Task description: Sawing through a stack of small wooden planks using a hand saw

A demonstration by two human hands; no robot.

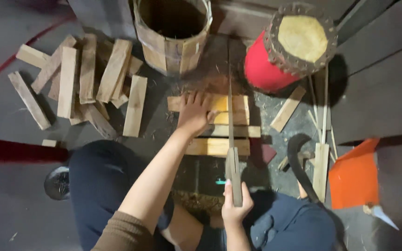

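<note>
My left hand (193, 113) presses flat on a row of short wooden slats (229, 122) lying side by side on the floor in front of me. My right hand (234, 206) grips the wooden handle of a long thin saw (231, 139), whose blade runs away from me across the slats, just right of my left hand's fingers. Sawdust lies beyond the slats. My knees in dark trousers frame the bottom of the view.
A pile of loose wooden slats (84, 79) lies at the left. A round wooden barrel frame (173, 32) stands at the top, a red drum (289, 46) with a hide head to its right. An orange sheet (354, 174), thin sticks (322, 121) and a curved dark tool (298, 162) lie at the right.
</note>
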